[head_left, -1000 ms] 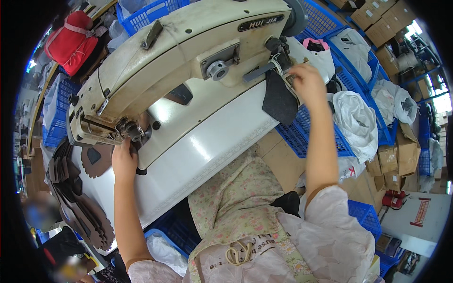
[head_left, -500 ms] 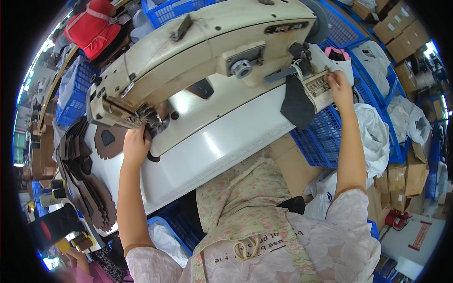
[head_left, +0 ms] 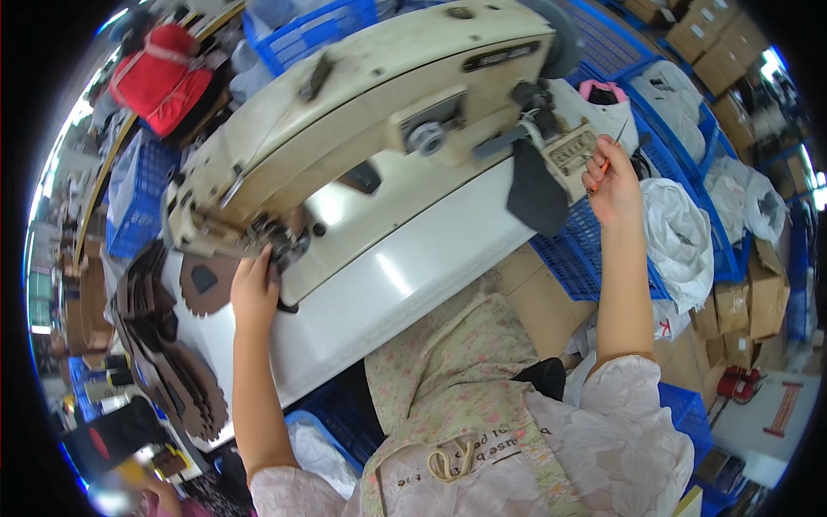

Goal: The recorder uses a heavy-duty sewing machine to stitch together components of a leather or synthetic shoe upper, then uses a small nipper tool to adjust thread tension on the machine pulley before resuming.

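A large cream sewing machine stands over a white tabletop. My left hand is at the presser foot, fingers closed together; what they pinch is hidden, though a dark edge shows beside the thumb. My right hand is raised by the machine's right end, closed around a thin pointed tool with an orange handle. Its tip points up and away; its exact kind is unclear. A dark grey flat piece hangs near the small tray on the machine's right.
Left of my left hand lie a brown scalloped piece with a dark patch and a stack of brown pieces. Blue crates with white bags stand on the right, cardboard boxes beyond. A red bag is at far left.
My right hand has come away from the small tray and now holds the orange-handled tool upright. My left hand stays by the presser foot. The whole view has shifted slightly.
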Motion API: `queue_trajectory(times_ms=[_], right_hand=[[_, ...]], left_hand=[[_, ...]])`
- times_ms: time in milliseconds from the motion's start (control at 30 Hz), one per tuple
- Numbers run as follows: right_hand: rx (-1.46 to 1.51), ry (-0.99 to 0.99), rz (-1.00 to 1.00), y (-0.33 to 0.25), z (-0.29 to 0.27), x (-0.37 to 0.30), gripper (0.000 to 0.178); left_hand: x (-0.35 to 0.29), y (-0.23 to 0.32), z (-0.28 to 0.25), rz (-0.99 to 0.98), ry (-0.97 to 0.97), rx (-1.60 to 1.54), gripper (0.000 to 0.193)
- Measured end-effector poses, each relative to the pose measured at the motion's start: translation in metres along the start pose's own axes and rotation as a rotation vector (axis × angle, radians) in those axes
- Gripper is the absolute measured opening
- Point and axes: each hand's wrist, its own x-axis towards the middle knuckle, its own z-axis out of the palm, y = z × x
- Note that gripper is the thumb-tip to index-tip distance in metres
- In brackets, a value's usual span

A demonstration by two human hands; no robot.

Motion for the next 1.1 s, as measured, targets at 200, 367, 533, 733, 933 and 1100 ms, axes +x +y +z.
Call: queue_trajectory(times_ms=[200, 367, 533, 733, 933, 1100], right_hand=[[-0.278, 0.185, 0.000, -0.017, -0.040, 0.038, 0.023], [-0.586, 0.013, 0.030, 0.015, -0.030, 0.134, 0.031], [-0.620, -0.117, 0.124, 0.031, -0.022, 0.173, 0.033], [-0.450, -0.145, -0.082, 0.055, -0.033, 0.174, 0.032], [-0.925, -0.039, -0.344, 0.038, -0.034, 0.161, 0.027], [-0.785, 0.048, -0.382, 0.046, -0.032, 0.180, 0.025]], left_hand=[[-0.037, 0.075, -0.001, 0.273, 0.143, -0.101, 0.013], [0.026, 0.236, 0.045, 0.571, -0.398, -0.069, 0.062], [0.045, 0.279, 0.095, 0.536, -0.383, 0.005, 0.082], [0.041, 0.283, 0.103, 0.540, -0.382, 0.125, 0.084], [0.040, 0.277, 0.107, 0.557, -0.365, 0.195, 0.080], [0.042, 0.280, 0.108, 0.563, -0.353, 0.244, 0.075]])
